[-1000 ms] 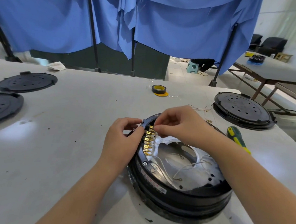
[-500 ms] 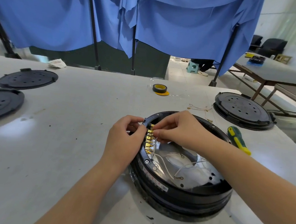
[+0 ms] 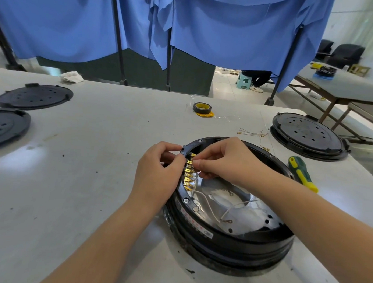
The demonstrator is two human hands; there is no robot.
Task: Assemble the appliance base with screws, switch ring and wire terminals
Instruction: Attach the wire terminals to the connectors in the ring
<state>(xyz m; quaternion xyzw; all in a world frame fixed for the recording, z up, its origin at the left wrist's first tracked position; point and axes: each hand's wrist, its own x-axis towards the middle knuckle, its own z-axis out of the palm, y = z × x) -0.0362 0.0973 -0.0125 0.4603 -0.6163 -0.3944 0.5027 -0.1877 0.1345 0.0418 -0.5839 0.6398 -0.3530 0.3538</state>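
A round black appliance base (image 3: 229,239) lies on the white table, its silver inside showing. On its left inner rim sits a row of brass terminals (image 3: 188,174). White wires (image 3: 209,206) run from them across the silver plate. My left hand (image 3: 156,174) grips the rim beside the terminals, thumb on the black ring's edge. My right hand (image 3: 228,161) reaches in from the right and pinches a wire terminal at the upper part of the row; what lies under the fingertips is hidden.
A green and yellow screwdriver (image 3: 302,173) lies right of the base. Another black base (image 3: 309,135) stands at the far right, two black covers (image 3: 34,96) at the far left. A tape roll (image 3: 202,108) and loose wires (image 3: 253,132) lie behind. Blue curtains hang at the back.
My right hand has slid slightly down along the terminal row. The left hand has stayed on the rim. The view has shifted a little.
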